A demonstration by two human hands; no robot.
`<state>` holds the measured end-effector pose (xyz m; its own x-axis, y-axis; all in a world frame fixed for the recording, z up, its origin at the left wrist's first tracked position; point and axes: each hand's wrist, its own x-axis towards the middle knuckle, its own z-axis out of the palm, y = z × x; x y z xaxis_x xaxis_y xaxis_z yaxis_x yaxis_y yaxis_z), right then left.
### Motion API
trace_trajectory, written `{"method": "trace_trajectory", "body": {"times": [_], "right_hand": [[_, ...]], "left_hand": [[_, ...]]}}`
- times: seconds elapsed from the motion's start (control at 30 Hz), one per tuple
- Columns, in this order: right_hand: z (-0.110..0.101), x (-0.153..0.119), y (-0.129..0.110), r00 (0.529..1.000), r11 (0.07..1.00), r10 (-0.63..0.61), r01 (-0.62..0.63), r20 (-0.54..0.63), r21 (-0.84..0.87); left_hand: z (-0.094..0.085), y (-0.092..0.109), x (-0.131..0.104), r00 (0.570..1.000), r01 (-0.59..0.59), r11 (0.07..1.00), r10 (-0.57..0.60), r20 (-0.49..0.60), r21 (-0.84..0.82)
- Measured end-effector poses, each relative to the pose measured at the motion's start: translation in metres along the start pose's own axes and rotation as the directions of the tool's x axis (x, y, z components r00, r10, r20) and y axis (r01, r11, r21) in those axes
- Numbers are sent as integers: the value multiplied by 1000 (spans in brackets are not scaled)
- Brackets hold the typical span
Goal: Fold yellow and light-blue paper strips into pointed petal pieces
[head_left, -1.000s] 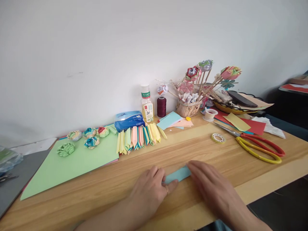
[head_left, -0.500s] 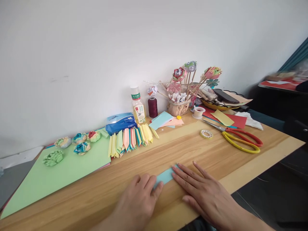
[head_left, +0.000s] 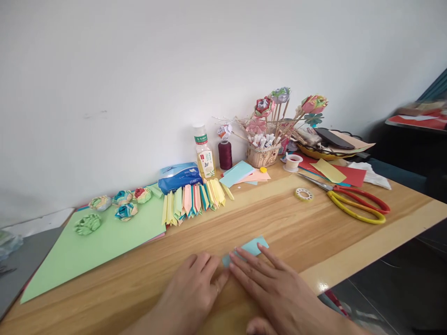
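Lays spread right hand flat across narrow light-blue paper strip, near centre on smooth wood-grain tabletop, hiding much of it; curls left hand at its left end, cannot tell whether pinching. Farther left, shows sharply pleated multicoloured paper pieces; beyond, clear plastic bottle with green band lettered 东方 at least, smaller print illegible.

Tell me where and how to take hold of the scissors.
Probably by the looped handles, coming with the right hand from the near right: the scissors lie flat on the table, loops toward that side, pointed blades facing away to the left.
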<state>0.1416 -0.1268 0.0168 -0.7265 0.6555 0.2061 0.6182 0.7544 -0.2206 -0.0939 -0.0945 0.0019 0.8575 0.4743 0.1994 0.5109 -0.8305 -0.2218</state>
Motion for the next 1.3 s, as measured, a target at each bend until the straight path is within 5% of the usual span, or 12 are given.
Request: {"method": "trace_trajectory", "body": {"times": [0.17, 0.4, 0.67, 0.93, 1.1, 1.3], "right_hand": [[-2, -7, 11, 997, 998, 35, -38, 73, 46], [-10, -40, 45, 993, 989, 102, -108, -63, -100], [1, -12, 44, 941, 963, 255, -268, -222, -29], [10, 0, 30, 918, 952, 210, -271, -337, -145], [15, 0, 22, 908, 972, 214, -236, -360, -17], [7, 0, 13, 961, 932, 229, -170, -156, 322]], "left_hand": [[2, 0, -6, 1000, 18, 999, -18, -1, 29], [-4, -9, -4, 999, 25, 996, -22, 46, -84], [-5, -24, 14, 1000, 10, 963, -15, -16, -268], [-3, -9, 37, 984, 175, 969, -177, 8, -174], [-3, 2, 49, 978, 206, 947, -206, 27, -245], [2, 2, 49, 971, 147, 833, -225, -84, -534]]}}
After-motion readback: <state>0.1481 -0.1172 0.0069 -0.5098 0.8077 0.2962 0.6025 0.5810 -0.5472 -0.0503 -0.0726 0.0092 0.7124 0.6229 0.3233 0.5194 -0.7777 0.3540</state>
